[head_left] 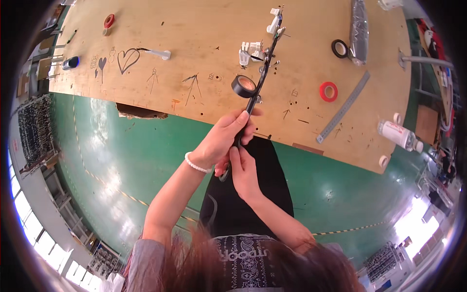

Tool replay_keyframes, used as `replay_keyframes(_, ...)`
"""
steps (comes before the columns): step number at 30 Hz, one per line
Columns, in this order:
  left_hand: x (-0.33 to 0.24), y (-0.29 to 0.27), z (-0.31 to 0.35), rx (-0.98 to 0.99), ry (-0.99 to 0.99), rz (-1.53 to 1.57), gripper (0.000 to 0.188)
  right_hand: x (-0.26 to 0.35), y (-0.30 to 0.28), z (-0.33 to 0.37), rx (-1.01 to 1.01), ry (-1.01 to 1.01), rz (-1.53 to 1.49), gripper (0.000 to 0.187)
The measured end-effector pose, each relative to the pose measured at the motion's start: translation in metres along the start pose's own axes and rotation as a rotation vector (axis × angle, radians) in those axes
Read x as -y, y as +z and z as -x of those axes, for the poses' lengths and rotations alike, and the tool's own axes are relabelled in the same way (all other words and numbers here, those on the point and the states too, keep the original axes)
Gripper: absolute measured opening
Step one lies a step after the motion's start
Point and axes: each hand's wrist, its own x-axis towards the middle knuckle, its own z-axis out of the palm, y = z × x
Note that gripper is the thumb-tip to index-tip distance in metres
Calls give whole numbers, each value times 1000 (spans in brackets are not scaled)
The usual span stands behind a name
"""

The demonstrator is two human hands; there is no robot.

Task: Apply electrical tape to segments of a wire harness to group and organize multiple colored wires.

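A black taped wire harness runs from the board down past its near edge, toward my body. My left hand, with a white bead bracelet at the wrist, is closed around it just off the edge. Right below, my right hand pinches the harness's lower end, thumb pointing up; its other fingers are partly hidden. A roll of black tape sits against the harness on its left side, above my left hand. White connectors cluster left of the harness, and another white connector is at its far end.
On the wooden board lie a red tape roll, a steel ruler, a black tape roll, a plastic-wrapped bundle and a clear bottle. Farther left are a white-ended lead and another red roll.
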Motion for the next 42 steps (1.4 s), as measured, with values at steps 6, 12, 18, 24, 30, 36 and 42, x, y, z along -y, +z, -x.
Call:
replay_keyframes(6,-3,2,-7,-106,-133,269,26,22,-42,-31,251,-1,60,52)
replay_keyframes(12,-17,-12,-1,-33,-205,403,26,28,-42,-95,521,-240,-216,85)
replay_keyframes(18,-36,-15,0,-5,-330,440,26,27,-9,-137,422,-197,-692,78)
replay_keyframes(24,-48,-20,2,-8,-319,307,27,2,-10,-139,81,-416,-445,41)
replay_keyframes(30,-53,-26,0,22,-385,372,27,8,-8,-144,181,-395,-566,55)
replay_keyframes(36,-56,-28,-1,32,-422,368,27,-3,-6,-144,27,-439,-266,35)
replay_keyframes(42,-55,-25,2,-62,-272,170,29,7,4,-91,-335,-514,122,33)
